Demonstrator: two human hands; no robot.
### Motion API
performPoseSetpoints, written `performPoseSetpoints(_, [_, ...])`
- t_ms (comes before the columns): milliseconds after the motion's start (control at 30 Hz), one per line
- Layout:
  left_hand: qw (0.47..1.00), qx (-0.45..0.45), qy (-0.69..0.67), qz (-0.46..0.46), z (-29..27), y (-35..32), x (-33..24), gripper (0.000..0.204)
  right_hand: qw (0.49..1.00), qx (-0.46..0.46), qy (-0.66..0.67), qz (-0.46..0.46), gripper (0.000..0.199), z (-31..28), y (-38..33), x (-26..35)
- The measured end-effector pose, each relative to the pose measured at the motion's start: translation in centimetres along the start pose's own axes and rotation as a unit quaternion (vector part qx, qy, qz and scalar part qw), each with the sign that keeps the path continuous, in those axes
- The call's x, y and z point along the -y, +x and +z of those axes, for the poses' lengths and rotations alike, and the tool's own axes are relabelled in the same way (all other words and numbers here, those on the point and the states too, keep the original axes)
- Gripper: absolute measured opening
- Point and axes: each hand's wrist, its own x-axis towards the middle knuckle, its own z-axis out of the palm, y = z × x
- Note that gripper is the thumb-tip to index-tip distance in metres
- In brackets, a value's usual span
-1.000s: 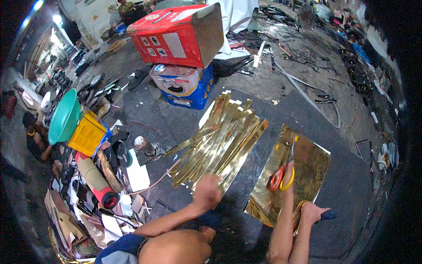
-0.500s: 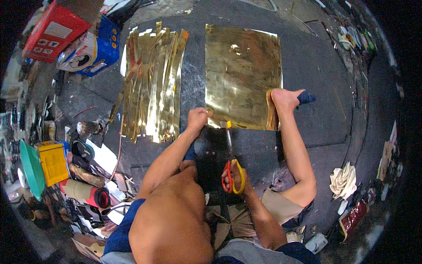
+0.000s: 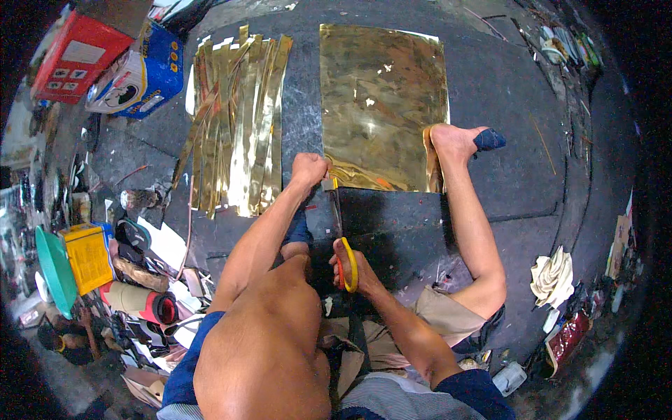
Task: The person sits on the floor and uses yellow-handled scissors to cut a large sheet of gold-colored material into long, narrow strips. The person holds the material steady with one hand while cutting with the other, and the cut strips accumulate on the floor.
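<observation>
A shiny gold sheet [image 3: 385, 105] lies flat on the dark floor mat, its near-left corner pinched in my left hand [image 3: 309, 170]. The sheet ripples slightly along its near edge. My right hand [image 3: 359, 271] is closed round the yellow and red handles of a pair of scissors [image 3: 351, 264]. The blades point away from me and their tips meet the sheet's near edge, close beside my left fingers. Whether the blades are apart there is too small to tell. My right foot [image 3: 451, 140] rests at the sheet's right edge.
To the left lies a pile of long gold strips [image 3: 241, 133]. Red [image 3: 77, 59] and blue [image 3: 155, 73] boxes stand at the far left. Nearer on that side are a yellow tin [image 3: 87, 259], a green lid-like disc [image 3: 56, 269] and scraps. A crumpled cream cloth [image 3: 551, 277] lies right.
The scissors have moved left along the sheet's near edge, up to my left hand. Their handles look turned and closer together. The view has shifted a little.
</observation>
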Motion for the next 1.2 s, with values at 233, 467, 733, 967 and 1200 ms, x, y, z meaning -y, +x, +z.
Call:
performPoseSetpoints(233, [0.996, 0.012, -0.074, -0.041, 0.1, -0.8, -1.3, 0.019, 0.998, -0.028, 0.057, 0.007, 0.08, -0.7, 0.8, 0.8])
performPoseSetpoints(467, [0.991, 0.056, -0.117, -0.045, 0.3, -3.1, 0.1, 0.029, 0.998, -0.058, 0.031, 0.007, 0.066, -1.4, 3.3, 1.6])
performPoseSetpoints(733, [0.993, 0.043, -0.073, 0.083, 1.9, -4.3, 3.8, 0.025, 0.997, -0.066, -0.042, -0.024, 0.075, -1.4, 4.3, 1.2])
performPoseSetpoints(967, [0.996, 0.032, -0.045, 0.069, 1.6, -5.3, 2.7, 0.024, 0.996, -0.069, -0.031, -0.037, 0.079, -1.1, 4.2, 1.7])
performPoseSetpoints(1200, [0.988, 0.056, -0.127, 0.061, 1.8, -5.5, 2.9, 0.016, 0.997, -0.067, -0.027, -0.033, 0.081, -1.4, 5.1, 3.1])
